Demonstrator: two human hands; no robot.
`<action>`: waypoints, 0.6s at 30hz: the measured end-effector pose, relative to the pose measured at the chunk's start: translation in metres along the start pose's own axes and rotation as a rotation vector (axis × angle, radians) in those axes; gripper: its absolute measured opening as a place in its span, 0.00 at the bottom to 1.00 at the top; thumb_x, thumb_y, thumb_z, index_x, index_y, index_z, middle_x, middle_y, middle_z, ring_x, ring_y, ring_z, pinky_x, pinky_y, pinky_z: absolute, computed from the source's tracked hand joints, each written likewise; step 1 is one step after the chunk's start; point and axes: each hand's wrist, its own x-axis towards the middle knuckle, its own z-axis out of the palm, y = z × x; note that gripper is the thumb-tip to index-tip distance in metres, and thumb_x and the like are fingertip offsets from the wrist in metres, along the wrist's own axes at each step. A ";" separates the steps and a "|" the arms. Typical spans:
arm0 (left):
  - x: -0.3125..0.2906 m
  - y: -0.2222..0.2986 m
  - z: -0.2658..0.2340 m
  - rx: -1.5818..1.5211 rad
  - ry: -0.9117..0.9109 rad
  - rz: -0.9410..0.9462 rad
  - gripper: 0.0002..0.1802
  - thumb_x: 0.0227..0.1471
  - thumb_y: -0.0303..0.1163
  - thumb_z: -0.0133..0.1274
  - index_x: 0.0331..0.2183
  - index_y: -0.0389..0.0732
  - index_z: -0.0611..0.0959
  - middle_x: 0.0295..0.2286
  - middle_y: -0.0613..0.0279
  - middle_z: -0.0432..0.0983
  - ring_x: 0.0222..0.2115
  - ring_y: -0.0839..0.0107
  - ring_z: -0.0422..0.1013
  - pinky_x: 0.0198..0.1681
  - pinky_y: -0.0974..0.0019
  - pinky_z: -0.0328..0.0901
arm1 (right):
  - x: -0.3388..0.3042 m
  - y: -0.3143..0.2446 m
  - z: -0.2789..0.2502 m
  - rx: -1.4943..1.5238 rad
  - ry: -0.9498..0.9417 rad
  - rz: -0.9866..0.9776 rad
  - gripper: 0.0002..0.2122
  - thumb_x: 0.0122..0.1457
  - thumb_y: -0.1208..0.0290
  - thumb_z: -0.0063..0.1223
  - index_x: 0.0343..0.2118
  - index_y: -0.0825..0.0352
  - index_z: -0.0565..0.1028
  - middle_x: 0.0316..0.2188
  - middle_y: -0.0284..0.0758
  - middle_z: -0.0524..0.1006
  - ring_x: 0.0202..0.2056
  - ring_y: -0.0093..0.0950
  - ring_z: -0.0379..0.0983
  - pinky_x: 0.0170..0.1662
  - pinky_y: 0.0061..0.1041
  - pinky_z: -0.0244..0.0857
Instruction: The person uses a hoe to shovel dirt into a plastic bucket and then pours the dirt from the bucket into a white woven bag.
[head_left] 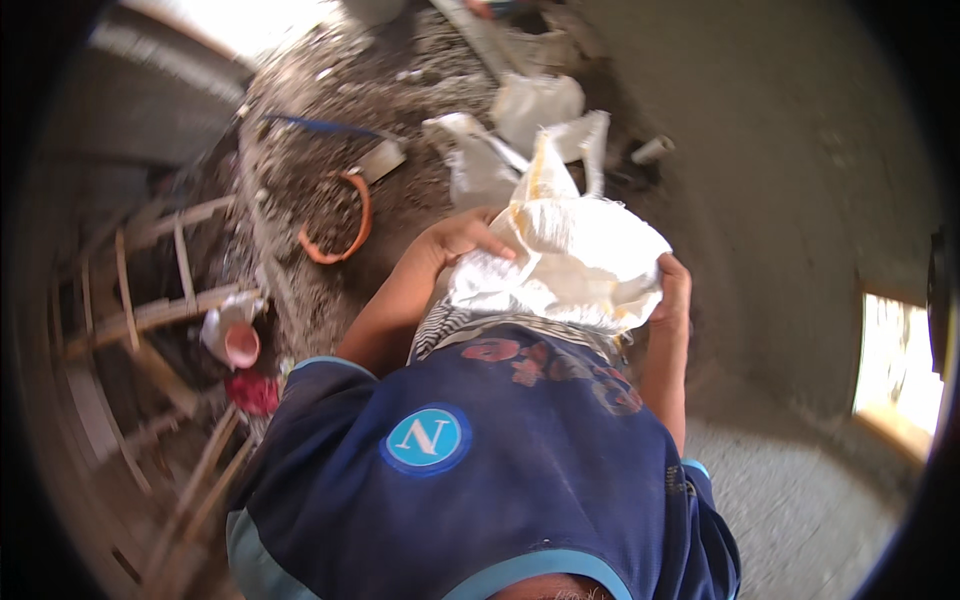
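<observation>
White woven sack (570,260) sits against the person's chest, near the middle. Left hand (455,240) grips it at nine o'clock, right hand (672,290) at three o'clock, fingers clenched on it.

left arm: bare forearm extends up and forward from the short sleeve at the shoulder, bent slightly at the wrist. left hand (458,240): palm down, fingers (490,247) curled over and pressing on a surface held against the chest; thumb not visible. right arm: bare forearm rises almost vertically along the right side of the torso, elbow low and close to the body. right hand (672,290): wrist bent inward, grip closed from the side, fingertips hidden. both hands sit level with each other, well apart, in front of the chest. motion blur softens finger detail.
</observation>
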 end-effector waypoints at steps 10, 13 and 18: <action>-0.104 -0.014 -0.026 1.102 0.793 0.630 0.49 0.33 0.39 0.69 0.55 0.33 0.65 0.53 0.41 0.63 0.58 0.52 0.58 0.59 0.58 0.55 | 0.045 0.062 0.103 -0.934 -0.591 -0.255 0.15 0.53 0.68 0.51 0.39 0.76 0.74 0.33 0.38 0.78 0.33 0.27 0.75 0.40 0.26 0.68; -0.109 -0.034 -0.057 1.172 0.691 0.445 0.46 0.35 0.39 0.67 0.56 0.42 0.66 0.49 0.47 0.69 0.52 0.53 0.65 0.53 0.57 0.61 | 0.033 0.098 0.190 -1.014 -0.570 0.157 0.19 0.50 0.66 0.59 0.41 0.75 0.75 0.34 0.35 0.78 0.34 0.23 0.72 0.40 0.24 0.65; -0.158 -0.011 -0.079 0.701 0.684 0.119 0.22 0.45 0.34 0.59 0.45 0.43 0.80 0.38 0.56 0.80 0.37 0.66 0.75 0.43 0.64 0.67 | 0.063 0.122 0.268 -1.616 -0.917 -0.299 0.26 0.39 0.66 0.67 0.42 0.74 0.75 0.35 0.40 0.78 0.36 0.29 0.73 0.42 0.26 0.65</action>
